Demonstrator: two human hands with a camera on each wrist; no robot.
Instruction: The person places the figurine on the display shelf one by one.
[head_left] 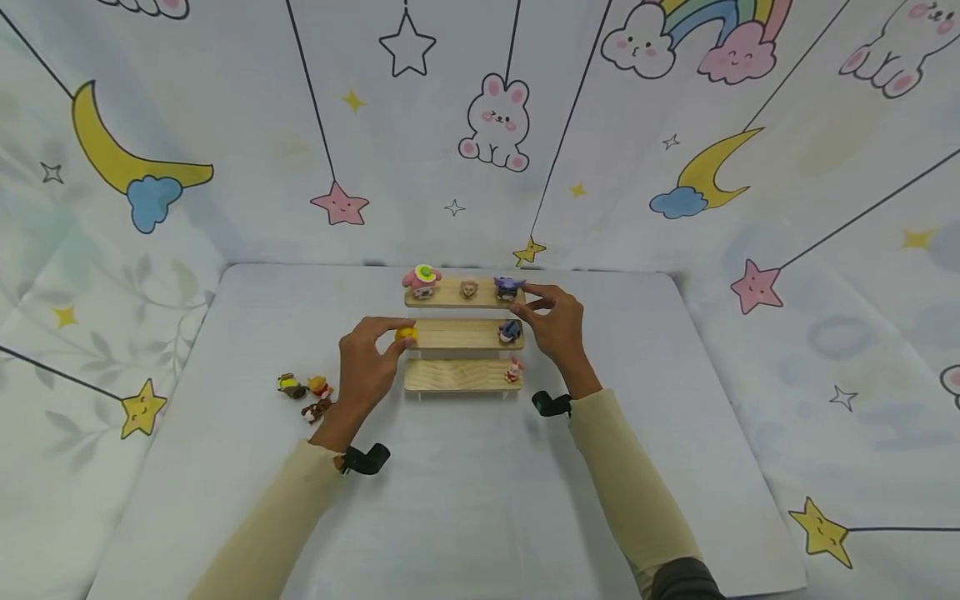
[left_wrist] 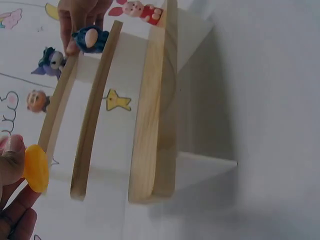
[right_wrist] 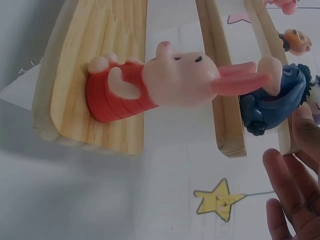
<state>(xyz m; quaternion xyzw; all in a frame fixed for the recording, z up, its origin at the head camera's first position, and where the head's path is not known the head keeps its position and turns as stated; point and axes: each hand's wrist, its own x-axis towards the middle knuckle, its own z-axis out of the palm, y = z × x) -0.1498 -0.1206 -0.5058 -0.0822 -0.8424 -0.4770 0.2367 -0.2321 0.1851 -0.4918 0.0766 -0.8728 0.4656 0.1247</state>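
My left hand (head_left: 367, 362) pinches a small yellow figurine (head_left: 407, 333) at the left end of the middle wooden shelf (head_left: 457, 334). From the left wrist view only its smooth, rounded orange-yellow side (left_wrist: 36, 168) shows, between thumb and fingers. At the right end of the top shelf (head_left: 450, 298), my right hand (head_left: 558, 323) holds a purple figurine (head_left: 509, 287), thumb at its base. A blue donkey figurine (right_wrist: 277, 97) stands just below on the middle shelf. The bottom shelf (head_left: 453, 376) carries a pink piglet figurine in red (right_wrist: 165, 82) at its right end.
A pink figurine (head_left: 423, 282) and a small brown-faced one (head_left: 468, 288) also stand on the top shelf. Several loose figurines (head_left: 318, 387) lie on the white tabletop (head_left: 450, 500), left of my left hand. A cartoon-printed cloth (head_left: 420, 133) rises behind.
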